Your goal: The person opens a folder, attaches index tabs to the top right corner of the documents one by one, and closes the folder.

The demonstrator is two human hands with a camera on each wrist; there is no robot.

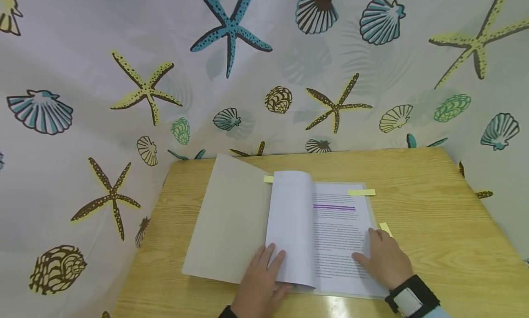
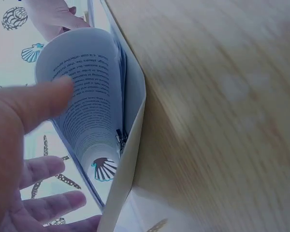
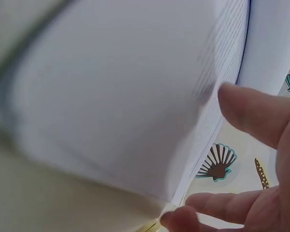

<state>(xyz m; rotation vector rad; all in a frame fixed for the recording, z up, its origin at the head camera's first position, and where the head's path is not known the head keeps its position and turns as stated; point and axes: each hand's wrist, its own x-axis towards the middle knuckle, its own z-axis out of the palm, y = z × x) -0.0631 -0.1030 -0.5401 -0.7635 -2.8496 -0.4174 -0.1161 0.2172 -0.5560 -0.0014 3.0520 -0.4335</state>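
Observation:
A stapled-looking stack of printed sheets lies spread inside a folder with a pale cover [image 1: 227, 217] turned to the left. Its turned pages [image 1: 290, 226] curl over in a roll, and the printed page [image 1: 336, 244] on the right bears purple lines [image 1: 334, 207]. My left hand [image 1: 262, 281] has its fingers extended at the lower left of the roll. In the left wrist view, text shows inside the curl, with a dark fastener [image 2: 120, 140] near the fold. My right hand [image 1: 386, 258] rests at the page's right edge, thumb over the text, fingers near a yellow tab [image 1: 385, 229].
Another yellow tab [image 1: 361, 192] sticks out at the page's upper right, and one more tab [image 1: 268, 179] at the roll's top left. Everything lies on a wooden table [image 1: 450, 226]. A cloth [image 1: 256, 74] printed with starfish and shells hangs behind and at the sides.

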